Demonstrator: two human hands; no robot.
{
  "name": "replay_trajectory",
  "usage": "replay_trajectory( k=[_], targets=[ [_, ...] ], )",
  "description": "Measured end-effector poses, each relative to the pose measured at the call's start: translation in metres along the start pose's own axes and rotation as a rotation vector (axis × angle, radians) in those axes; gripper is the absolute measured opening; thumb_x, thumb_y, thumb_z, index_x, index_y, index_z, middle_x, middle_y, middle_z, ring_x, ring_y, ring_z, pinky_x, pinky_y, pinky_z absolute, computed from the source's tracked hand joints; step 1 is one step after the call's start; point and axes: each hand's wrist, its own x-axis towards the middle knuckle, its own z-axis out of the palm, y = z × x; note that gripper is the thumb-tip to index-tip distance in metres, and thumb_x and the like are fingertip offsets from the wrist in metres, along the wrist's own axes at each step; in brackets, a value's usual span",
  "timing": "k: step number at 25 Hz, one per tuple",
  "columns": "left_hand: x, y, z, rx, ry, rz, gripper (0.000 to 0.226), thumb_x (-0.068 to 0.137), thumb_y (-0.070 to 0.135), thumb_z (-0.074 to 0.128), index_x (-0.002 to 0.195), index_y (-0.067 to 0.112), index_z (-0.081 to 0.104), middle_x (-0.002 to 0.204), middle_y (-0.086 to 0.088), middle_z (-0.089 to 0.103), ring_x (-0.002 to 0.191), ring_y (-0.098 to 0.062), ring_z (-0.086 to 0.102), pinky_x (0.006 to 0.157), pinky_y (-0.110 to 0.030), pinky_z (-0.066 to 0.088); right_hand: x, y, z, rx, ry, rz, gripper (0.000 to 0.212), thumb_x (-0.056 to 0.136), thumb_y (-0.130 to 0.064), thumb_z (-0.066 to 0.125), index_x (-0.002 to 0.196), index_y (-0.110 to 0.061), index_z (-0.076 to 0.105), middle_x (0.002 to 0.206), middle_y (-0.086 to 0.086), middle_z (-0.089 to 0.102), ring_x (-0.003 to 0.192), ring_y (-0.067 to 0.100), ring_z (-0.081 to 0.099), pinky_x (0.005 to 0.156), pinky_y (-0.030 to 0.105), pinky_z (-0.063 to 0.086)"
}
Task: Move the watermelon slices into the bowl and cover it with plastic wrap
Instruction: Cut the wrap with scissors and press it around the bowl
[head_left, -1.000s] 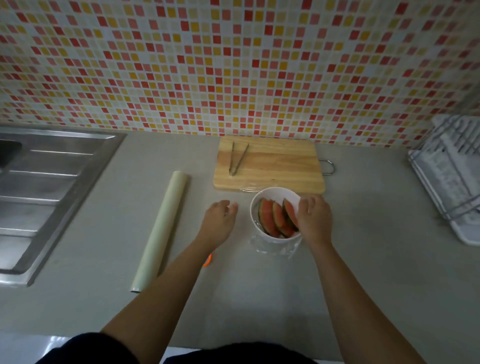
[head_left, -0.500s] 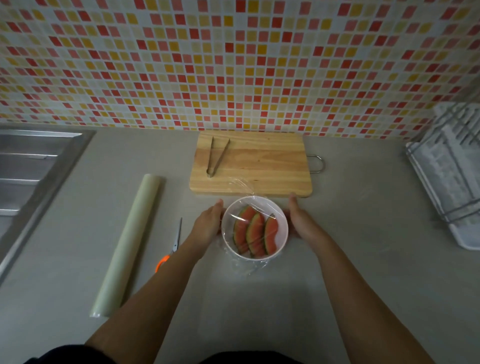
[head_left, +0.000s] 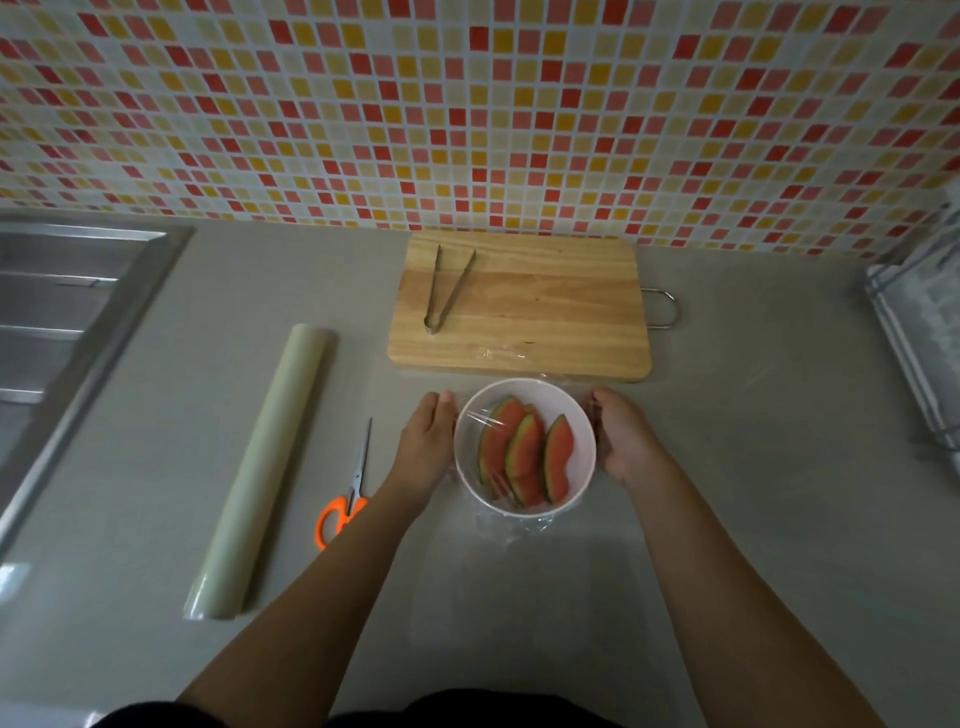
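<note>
A white bowl (head_left: 582, 415) stands on the grey counter just in front of the wooden cutting board (head_left: 545, 306). Three watermelon slices (head_left: 524, 457) lie in it under a sheet of clear plastic wrap (head_left: 511, 525) that drapes over the rim and bunches at the near side and on the board's front edge. My left hand (head_left: 428, 441) presses flat against the bowl's left side. My right hand (head_left: 621, 439) cups its right side. Both press the wrap to the bowl's wall.
A roll of plastic wrap (head_left: 265, 467) lies to the left, with orange-handled scissors (head_left: 345, 493) beside it. Metal tongs (head_left: 447, 288) rest on the board. A steel sink (head_left: 57, 322) is at far left, a dish rack (head_left: 919, 332) at far right.
My right hand came off the bowl's top and both hands moved to its sides, pressing the wrap down. The view shifted, so the scissors now show fully.
</note>
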Motion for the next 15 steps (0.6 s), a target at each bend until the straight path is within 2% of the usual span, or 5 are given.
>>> replay_trajectory(
  k=[5, 8, 11, 13, 15],
  targets=[
    [-0.004, -0.012, -0.01, -0.146, -0.18, -0.138, 0.067, 0.099, 0.051, 0.015, 0.071, 0.01, 0.06, 0.076, -0.016, 0.063, 0.074, -0.027, 0.057, 0.074, -0.037, 0.043, 0.01, -0.01, -0.01, -0.365, -0.169, 0.054, 0.08, 0.08, -0.077, 0.015, 0.066, -0.02, 0.069, 0.062, 0.002, 0.068, 0.064, 0.018, 0.065, 0.064, 0.028, 0.048],
    [-0.016, -0.023, -0.004, -0.031, -0.067, 0.019, 0.049, 0.1, 0.045, 0.023, 0.082, 0.023, 0.063, 0.087, -0.001, 0.066, 0.084, -0.005, 0.061, 0.079, -0.017, 0.044, 0.016, -0.023, 0.003, -0.54, -0.284, 0.034, 0.091, 0.062, -0.09, 0.025, 0.093, -0.019, 0.072, 0.092, 0.005, 0.073, 0.091, 0.024, 0.068, 0.086, 0.034, 0.049],
    [-0.025, -0.021, 0.008, -0.052, 0.07, 0.06, 0.037, 0.1, 0.041, 0.03, 0.077, 0.03, 0.055, 0.08, 0.007, 0.06, 0.071, 0.011, 0.055, 0.062, -0.002, 0.039, 0.019, -0.032, 0.017, -0.522, -0.236, 0.021, 0.062, 0.065, -0.075, 0.054, 0.089, -0.021, 0.069, 0.095, 0.002, 0.07, 0.095, 0.026, 0.064, 0.093, 0.038, 0.047],
    [-0.025, -0.02, 0.012, -0.073, 0.128, 0.049, 0.035, 0.1, 0.04, 0.031, 0.076, 0.028, 0.053, 0.078, 0.008, 0.058, 0.068, 0.011, 0.054, 0.059, -0.003, 0.04, 0.024, -0.03, 0.022, -0.402, -0.168, 0.017, 0.035, 0.084, -0.048, 0.057, 0.072, -0.017, 0.069, 0.07, 0.001, 0.067, 0.073, 0.021, 0.062, 0.074, 0.032, 0.05],
    [-0.024, -0.022, 0.012, -0.102, 0.177, 0.014, 0.036, 0.1, 0.042, 0.03, 0.073, 0.026, 0.049, 0.073, 0.008, 0.054, 0.066, 0.005, 0.053, 0.061, -0.012, 0.042, 0.03, -0.024, 0.024, -0.212, -0.064, -0.002, 0.032, 0.093, -0.034, 0.048, 0.07, -0.018, 0.063, 0.059, 0.0, 0.054, 0.055, 0.014, 0.05, 0.056, 0.026, 0.043]
  ],
)
